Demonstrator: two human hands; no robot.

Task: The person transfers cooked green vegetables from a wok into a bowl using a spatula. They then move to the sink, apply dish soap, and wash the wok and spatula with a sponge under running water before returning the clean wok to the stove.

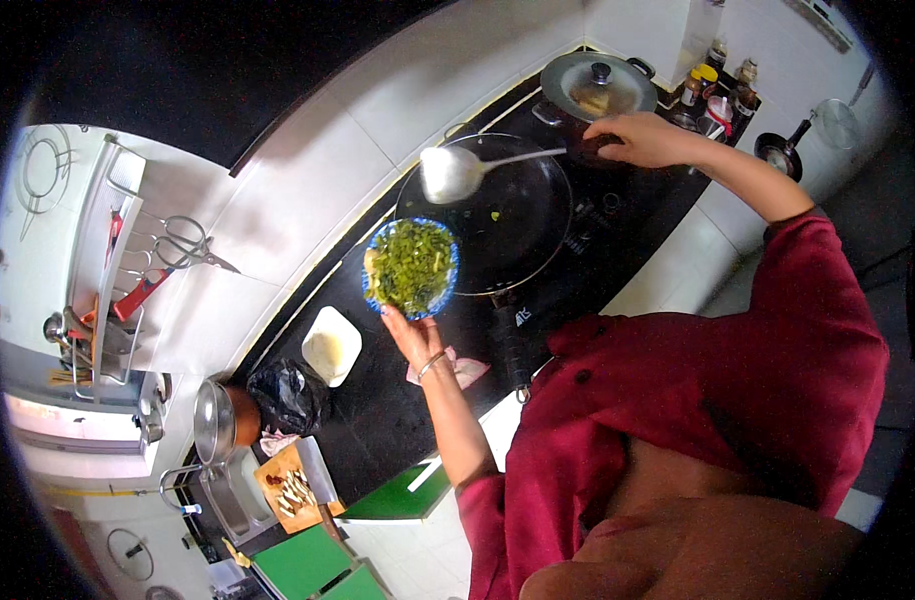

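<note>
My left hand [415, 337] grips the near rim of a blue-and-white dish [455, 264] heaped with chopped green vegetables [412, 262]. The dish is at the left edge of a wide black frying pan [525, 225]. A few green bits lie on the pan's bottom. My right hand [641, 140] is closed around the dark handle end of a metal spatula [457, 176]. The spatula's blade is over the far left part of the pan and looks bright and blurred. From the pan, a black handle [511, 337] points towards my body.
Behind my right hand stands a lidded pot [600, 82], with jars [701, 82] beyond. A white dish [331, 346], a black plastic bag [289, 394] and a cutting board [274, 480] with a cleaver [316, 469] and sliced pieces lie left, near the sink [236, 502].
</note>
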